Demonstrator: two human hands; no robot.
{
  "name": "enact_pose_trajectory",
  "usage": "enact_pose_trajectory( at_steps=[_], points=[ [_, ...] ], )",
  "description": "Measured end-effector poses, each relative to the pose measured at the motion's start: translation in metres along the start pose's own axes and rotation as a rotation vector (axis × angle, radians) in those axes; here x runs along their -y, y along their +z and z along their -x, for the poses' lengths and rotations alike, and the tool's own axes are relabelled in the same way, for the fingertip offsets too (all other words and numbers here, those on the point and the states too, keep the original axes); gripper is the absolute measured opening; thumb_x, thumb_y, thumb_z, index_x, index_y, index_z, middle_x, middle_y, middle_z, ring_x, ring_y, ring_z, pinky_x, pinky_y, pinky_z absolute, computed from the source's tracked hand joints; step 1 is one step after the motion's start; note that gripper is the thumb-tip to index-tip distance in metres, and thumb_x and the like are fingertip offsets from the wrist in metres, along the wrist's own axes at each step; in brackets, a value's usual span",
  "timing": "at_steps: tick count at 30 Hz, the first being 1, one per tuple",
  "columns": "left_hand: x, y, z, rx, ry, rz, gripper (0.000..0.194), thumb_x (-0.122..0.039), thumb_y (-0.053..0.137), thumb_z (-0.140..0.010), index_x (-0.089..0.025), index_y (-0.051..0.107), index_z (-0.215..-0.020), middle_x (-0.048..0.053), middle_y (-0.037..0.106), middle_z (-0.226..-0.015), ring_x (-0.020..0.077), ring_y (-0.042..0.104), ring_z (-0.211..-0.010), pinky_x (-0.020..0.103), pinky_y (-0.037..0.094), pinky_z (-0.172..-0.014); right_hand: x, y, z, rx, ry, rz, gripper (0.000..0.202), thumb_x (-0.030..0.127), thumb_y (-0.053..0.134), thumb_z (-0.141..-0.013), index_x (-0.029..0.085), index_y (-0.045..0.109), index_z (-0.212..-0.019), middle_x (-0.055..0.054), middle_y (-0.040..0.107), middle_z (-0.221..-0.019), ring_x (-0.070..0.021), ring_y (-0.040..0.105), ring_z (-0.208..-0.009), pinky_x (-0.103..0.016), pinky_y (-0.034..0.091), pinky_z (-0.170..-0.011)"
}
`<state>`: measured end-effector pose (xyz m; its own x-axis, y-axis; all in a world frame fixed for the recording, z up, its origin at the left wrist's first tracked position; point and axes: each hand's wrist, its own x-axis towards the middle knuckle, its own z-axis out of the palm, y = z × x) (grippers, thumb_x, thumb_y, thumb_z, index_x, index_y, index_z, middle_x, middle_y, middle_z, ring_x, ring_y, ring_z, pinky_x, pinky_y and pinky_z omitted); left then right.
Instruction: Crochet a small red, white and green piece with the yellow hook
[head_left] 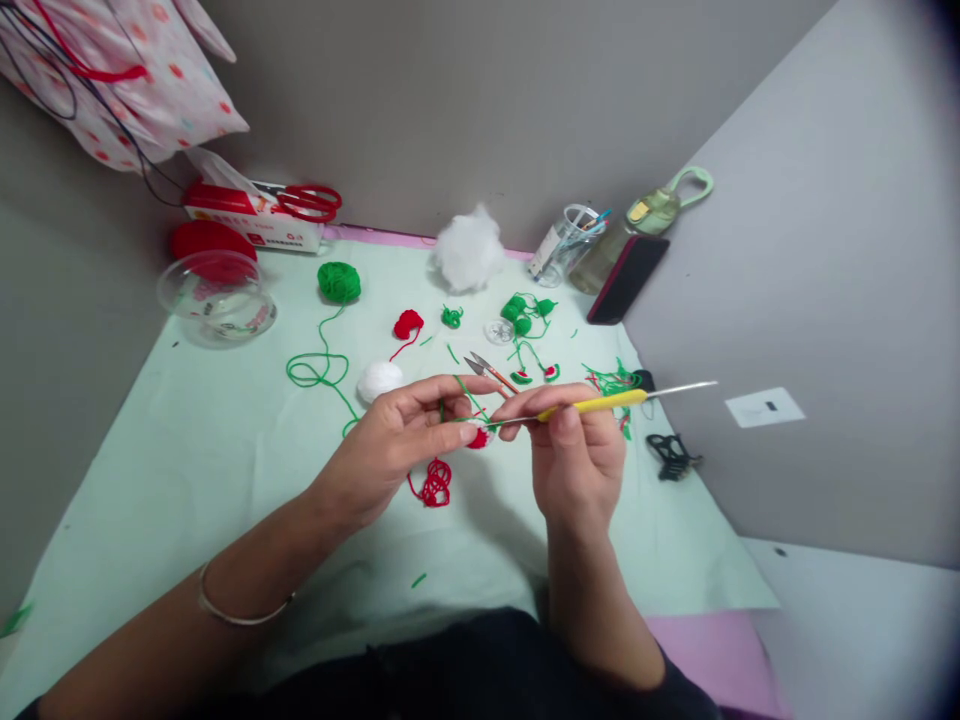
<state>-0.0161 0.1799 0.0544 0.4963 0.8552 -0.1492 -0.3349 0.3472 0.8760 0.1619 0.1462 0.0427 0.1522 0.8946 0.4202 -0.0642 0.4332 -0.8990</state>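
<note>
1. Head view, left hand (405, 425): half closed, thumb and fingertips pinching the small piece (478, 436), which shows red and white; the forefinger reaches out toward the other hand, with green yarn (460, 384) looped over it.
2. Right hand (579, 450): curled around the yellow handle of the hook (600, 403), thumb below and fingers above, the handle's far end sticking out to the right.
3. The piece sits between the two hands, at the left thumb tip; the hook's tip seems to touch it, though fingers and blur make that hard to judge.
4. Just beyond the left hand lies the white ball (380, 381), and farther off the green ball (339, 283); nearer the body, below its fingers, is the red yarn (436, 485).
5. Just beyond the right fingers are the snips (481, 367), partly hidden by them.
6. Right of the right hand lies the black clip (673, 458), well apart from it.
</note>
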Motion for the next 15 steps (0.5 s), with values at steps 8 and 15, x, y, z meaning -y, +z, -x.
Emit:
enact_pose_trajectory(
  at_steps=[8, 15],
  points=[
    [0.004, -0.002, 0.002, -0.043, 0.025, -0.025, 0.029, -0.025, 0.084, -0.085, -0.030, 0.083, -0.113, -0.001, 0.060, -0.087, 0.0119, 0.053, -0.076, 0.025, 0.048, -0.074, 0.000, 0.000, 0.005, 0.037, -0.321, 0.357, 0.023, 0.019, 0.051, -0.105, 0.025, 0.071, -0.113, -0.005, 0.079, -0.097, -0.0192, 0.075, -0.083, -0.037, 0.063, -0.070],
    [0.005, 0.008, 0.003, -0.140, 0.096, -0.036, 0.032, -0.023, 0.087, -0.082, -0.027, 0.082, -0.113, -0.001, 0.064, -0.085, 0.0120, 0.061, -0.085, 0.022, 0.051, -0.081, -0.010, 0.002, 0.017, 0.090, -0.524, 0.725, 0.030, 0.016, 0.063, -0.099, 0.031, 0.072, -0.124, -0.006, 0.079, -0.107, -0.0223, 0.076, -0.095, -0.039, 0.065, -0.076]
  ],
)
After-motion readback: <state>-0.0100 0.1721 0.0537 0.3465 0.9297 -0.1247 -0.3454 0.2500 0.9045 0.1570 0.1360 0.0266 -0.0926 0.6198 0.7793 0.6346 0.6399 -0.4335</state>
